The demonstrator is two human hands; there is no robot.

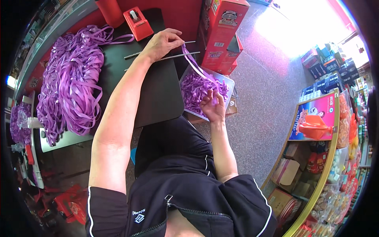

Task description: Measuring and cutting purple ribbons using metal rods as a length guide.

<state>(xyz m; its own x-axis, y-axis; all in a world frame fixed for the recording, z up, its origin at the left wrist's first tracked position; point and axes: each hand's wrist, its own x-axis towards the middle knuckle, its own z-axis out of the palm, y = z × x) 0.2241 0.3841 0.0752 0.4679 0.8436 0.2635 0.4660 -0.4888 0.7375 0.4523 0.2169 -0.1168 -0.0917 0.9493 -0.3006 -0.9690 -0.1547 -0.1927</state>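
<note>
My left hand [162, 45] is closed over the table's right end, its thumb and fingers pinching a narrow purple ribbon [192, 61]. Beneath that hand, two thin metal rods [177, 56] stick out past the edge of the dark table [160, 93]. From there the ribbon hangs in a loop toward my right hand [213, 106], palm up with curled fingers that appear to grip its lower part. Below lies a pale plastic bin [231, 85] holding many short purple ribbon pieces [192, 93]; my right hand partly covers it.
A large tangled heap of purple ribbon [73, 85] covers the table's left side. Behind it stand a red tape dispenser [138, 24] and a red cylinder [109, 12]. Tall red boxes [221, 33] rise beyond the bin. A shelf with packaged goods [312, 158] lines the right.
</note>
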